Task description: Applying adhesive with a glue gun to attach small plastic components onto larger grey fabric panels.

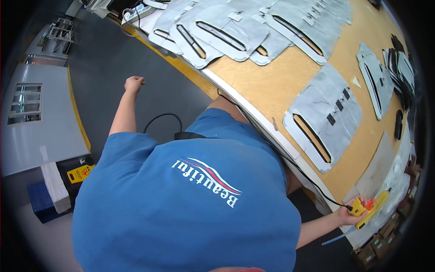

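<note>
My right hand (349,216) grips a yellow glue gun (374,209) by its handle, beside the table's right-hand end. An orange trigger shows on it, a black cord (312,181) runs from the handle, and a pale blue stick (337,236) juts out behind. Away from the table, my left hand (134,85) hangs over the floor with its fingers curled in and nothing visible in them. Nearest the right hand on the table lies a silver-grey flat panel (346,127) with a long black-edged slot, small black patches and thin wires.
Several similar panels (231,29) overlap at the table's far end. Another panel (376,84) and black strips (401,77) lie along the right, near a black object (398,124). Cardboard boxes (380,245) stand lower right. A blue bin (43,204) sits at the left.
</note>
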### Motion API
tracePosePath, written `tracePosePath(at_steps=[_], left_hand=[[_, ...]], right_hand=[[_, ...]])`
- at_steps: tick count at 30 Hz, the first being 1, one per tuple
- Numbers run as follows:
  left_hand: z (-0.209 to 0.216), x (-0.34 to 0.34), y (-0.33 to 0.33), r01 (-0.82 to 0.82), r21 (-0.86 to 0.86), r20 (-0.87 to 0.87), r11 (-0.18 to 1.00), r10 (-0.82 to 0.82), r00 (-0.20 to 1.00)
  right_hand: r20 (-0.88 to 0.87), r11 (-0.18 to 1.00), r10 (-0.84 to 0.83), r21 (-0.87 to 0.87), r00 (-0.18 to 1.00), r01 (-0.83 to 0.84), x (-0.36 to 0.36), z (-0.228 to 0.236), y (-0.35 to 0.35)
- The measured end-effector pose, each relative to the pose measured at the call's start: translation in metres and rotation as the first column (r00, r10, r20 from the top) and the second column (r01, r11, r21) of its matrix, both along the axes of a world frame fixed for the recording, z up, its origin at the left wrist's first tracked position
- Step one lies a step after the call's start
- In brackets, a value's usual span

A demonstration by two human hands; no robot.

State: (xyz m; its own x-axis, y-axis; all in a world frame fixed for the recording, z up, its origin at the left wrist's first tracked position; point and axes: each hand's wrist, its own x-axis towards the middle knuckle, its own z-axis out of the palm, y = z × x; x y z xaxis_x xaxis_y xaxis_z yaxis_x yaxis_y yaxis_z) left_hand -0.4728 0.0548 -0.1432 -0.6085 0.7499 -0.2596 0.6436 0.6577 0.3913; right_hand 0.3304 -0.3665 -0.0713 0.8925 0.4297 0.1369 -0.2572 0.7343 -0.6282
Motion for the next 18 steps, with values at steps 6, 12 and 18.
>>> tracePosePath(at_steps=[6, 12, 18], left_hand=[[0.007, 0.027, -0.004, 0.124, -0.324, 0.132, 0.938, -0.085, 0.988], [-0.007, -0.005, 0.002, 0.295, -0.23, 0.065, 0.928, -0.288, 0.956], [-0.044, -0.078, 0.052, 0.849, -0.32, -0.15, 0.42, -0.908, 0.392]], right_hand=[[-0.088, 0.996, -0.048, 0.065, 0.995, 0.054, 0.013, -0.004, -0.012], [0.032, 0.997, 0.072, -0.034, 0.997, -0.071, 0.04, -0.021, -0.036], [-0.152, 0.987, 0.163, 0.043, 0.975, -0.158, 0.0, -0.023, -0.007]])
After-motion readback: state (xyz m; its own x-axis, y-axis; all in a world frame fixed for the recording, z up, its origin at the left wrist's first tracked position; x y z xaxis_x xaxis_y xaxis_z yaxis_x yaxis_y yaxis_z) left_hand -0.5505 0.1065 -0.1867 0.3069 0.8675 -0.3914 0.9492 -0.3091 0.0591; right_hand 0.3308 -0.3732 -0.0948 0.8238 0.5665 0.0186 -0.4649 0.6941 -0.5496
